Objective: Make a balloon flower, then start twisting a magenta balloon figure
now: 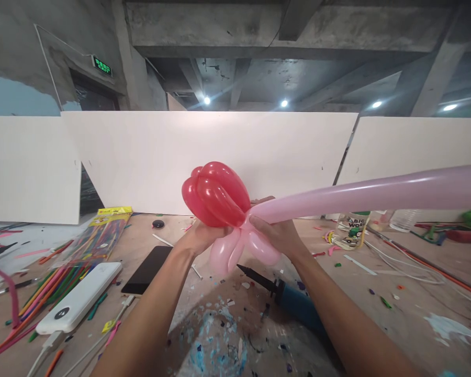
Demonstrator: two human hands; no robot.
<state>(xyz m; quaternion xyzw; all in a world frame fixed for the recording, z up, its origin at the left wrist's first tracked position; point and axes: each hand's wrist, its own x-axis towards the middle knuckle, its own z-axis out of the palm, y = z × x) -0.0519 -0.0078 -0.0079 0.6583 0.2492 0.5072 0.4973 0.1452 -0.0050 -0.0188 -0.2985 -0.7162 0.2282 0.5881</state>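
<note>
Both hands hold a twisted balloon figure up over the table. My left hand is closed around the base of a red bunch of twisted balloon loops. My right hand grips the twist where a long pale pink balloon joins small pink loops that hang below the hands. The long pink balloon runs off to the right edge of the view.
On the table lie a blue hand pump, a black phone, a white power bank, a bag of uninflated long balloons, loose balloons and scraps. White boards stand behind. A plastic jar sits at right.
</note>
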